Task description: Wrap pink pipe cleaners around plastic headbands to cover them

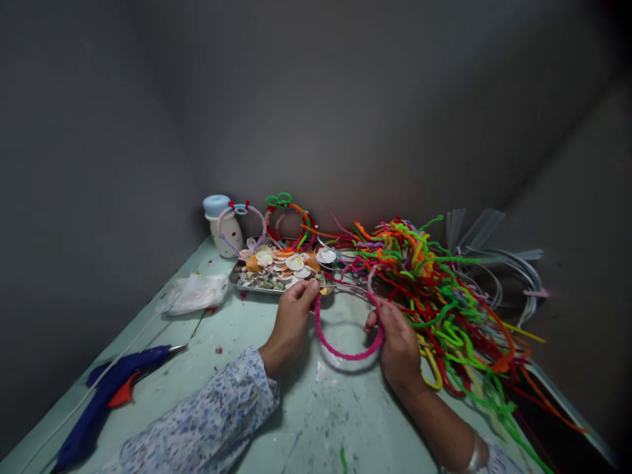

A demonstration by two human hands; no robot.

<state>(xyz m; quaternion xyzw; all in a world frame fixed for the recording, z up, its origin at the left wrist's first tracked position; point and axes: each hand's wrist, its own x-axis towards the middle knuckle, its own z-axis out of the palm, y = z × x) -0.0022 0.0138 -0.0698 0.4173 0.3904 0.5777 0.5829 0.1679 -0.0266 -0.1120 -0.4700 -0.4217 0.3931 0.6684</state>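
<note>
A bright pink fuzzy headband (348,356), curved like a U with its closed side toward me, is held above the table between my hands. My left hand (292,321) pinches its left end between thumb and fingers. On the other side, my right hand (399,339) grips the right side, where a paler pink pipe cleaner end (372,278) sticks up. Thin clear loops stretch behind the band near the metal tray (269,291), which holds shell-like discs and small pebbly bits. Parts of my fingertips are hidden behind the band.
Right of my hands lies a big tangled heap of coloured pipe cleaners (434,283), with clear plastic hoops (528,283) behind. At left are a blue glue gun (106,398) with its cord and a white plastic bag (195,294). Finished-looking headbands (265,237) and a blue-lidded jar (224,230) stand behind.
</note>
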